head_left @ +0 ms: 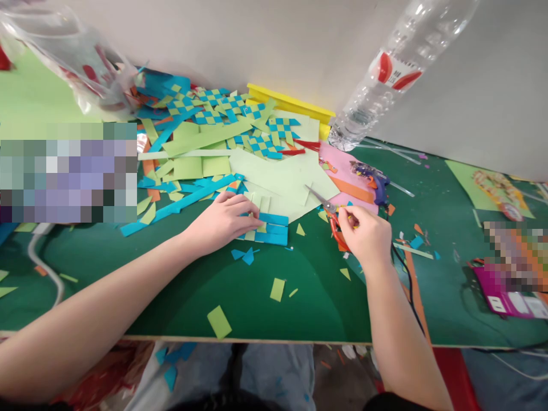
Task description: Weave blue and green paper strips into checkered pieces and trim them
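My left hand rests on a small weave of blue and light green paper strips lying on the green table; its fingers are bent over the weave's left part and press it down. To the right, my right hand is closed on red-handled scissors, whose blades point up and left over a pale green paper sheet. Small blue scraps lie just in front of the weave. Several finished blue and green woven pieces are heaped behind my left hand.
A clear plastic bottle stands at the back right, and a bagged cup at the back left. A purple glue gun lies beyond my right hand, near a black cable. Yellow strips lean along the wall.
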{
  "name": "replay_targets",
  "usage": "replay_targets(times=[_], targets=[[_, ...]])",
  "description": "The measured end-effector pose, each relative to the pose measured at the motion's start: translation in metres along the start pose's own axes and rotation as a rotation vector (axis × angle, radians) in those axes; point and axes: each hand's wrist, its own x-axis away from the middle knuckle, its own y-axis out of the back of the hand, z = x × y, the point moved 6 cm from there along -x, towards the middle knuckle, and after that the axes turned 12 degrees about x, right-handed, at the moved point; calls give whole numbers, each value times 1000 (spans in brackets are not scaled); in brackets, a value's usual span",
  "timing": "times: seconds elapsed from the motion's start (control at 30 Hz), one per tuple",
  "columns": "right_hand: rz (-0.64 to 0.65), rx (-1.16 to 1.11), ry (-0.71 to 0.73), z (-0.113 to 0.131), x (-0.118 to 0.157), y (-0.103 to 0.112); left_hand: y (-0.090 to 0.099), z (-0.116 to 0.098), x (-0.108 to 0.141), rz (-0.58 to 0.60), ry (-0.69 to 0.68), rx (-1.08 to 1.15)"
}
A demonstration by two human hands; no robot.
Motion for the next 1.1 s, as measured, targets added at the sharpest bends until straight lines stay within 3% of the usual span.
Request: replay_targets(times=[0.7,0.97,1.1], targets=[[-37,-37,56,5,0,1,1,-17,-3,-40,-157,-231],[-12,-50,46,3,0,-1,16,-8,0,-190,-52,-191],[-11,-53,49,4,0,-1,12,-5,1,-133,-54,-179]])
